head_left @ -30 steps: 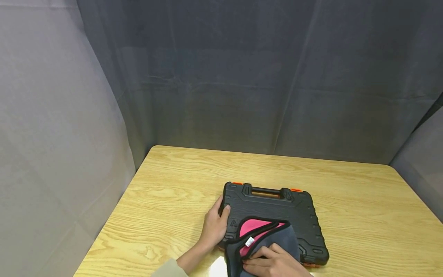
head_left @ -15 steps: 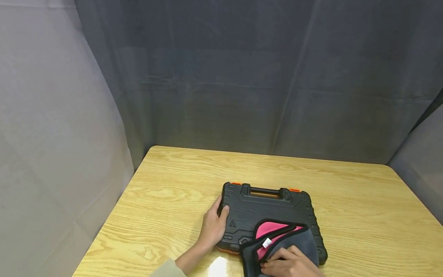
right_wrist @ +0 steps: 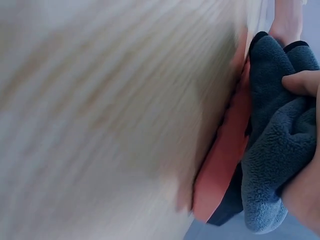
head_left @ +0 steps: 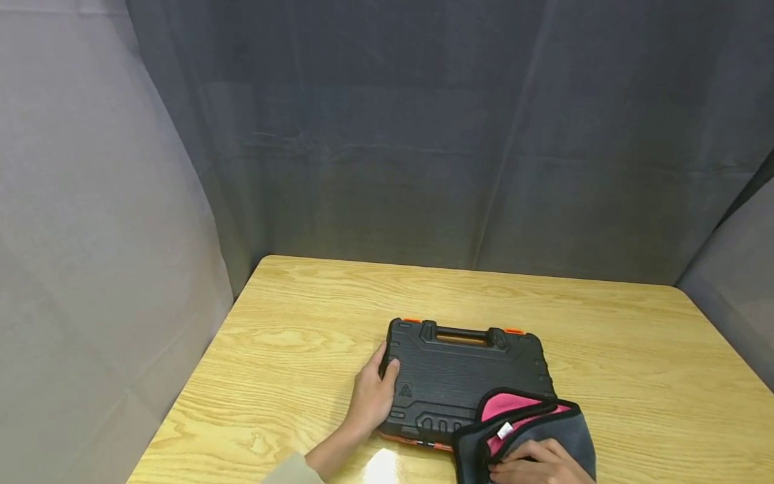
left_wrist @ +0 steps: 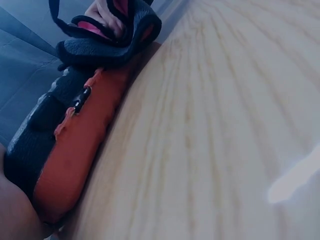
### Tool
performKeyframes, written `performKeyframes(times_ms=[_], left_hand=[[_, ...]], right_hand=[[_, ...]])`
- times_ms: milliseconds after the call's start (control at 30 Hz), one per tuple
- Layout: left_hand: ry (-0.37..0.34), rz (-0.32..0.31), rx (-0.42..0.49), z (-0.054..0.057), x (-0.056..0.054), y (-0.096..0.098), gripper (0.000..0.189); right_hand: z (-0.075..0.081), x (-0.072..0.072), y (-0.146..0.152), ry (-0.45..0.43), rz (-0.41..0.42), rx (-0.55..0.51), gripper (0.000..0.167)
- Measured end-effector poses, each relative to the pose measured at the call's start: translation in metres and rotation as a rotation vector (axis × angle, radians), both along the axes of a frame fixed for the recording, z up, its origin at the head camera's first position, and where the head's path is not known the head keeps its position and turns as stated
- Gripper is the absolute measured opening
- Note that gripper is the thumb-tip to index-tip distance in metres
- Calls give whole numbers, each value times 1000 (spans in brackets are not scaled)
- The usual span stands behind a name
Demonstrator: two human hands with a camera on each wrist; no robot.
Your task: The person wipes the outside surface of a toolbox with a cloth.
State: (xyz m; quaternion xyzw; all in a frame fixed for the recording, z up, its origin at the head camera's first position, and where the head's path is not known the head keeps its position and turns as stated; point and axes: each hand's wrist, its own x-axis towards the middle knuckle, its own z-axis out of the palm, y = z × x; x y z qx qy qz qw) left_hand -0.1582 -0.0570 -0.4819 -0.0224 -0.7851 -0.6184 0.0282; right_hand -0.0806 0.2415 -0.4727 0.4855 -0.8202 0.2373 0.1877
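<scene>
A black hard-shell carrying case (head_left: 459, 370) with orange latches lies flat on the table, its handle toward the far side. My left hand (head_left: 371, 393) grips its left edge, thumb on the lid. Bunched in my right hand (head_left: 541, 464) is a cleaning cloth (head_left: 565, 430), grey on one side and pink on the other, with black edging and a white tag. It covers the near right corner of the lid. In the left wrist view the case's orange lower side (left_wrist: 75, 165) faces me, and fuzzy grey cloth (left_wrist: 100, 52) hangs over the edge.
The wooden table (head_left: 302, 316) extends around the case. A dark grey curtain (head_left: 375, 148) stands behind it, with a pale fabric wall (head_left: 91, 235) at the left. Bright glare (head_left: 381, 465) marks the tabletop near the front.
My right hand has slid the cloth rightward across the near part of the lid, uncovering its lower middle. The left hand keeps its grip, and the case has hardly moved.
</scene>
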Motion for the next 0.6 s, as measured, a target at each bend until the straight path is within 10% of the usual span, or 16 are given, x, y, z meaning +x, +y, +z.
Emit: performKeyframes(times_ms=[600], left_hand=[[1,-9,-8,-2,3,2,57]], right_hand=[[-3,7,48,52,-32,-80,38]])
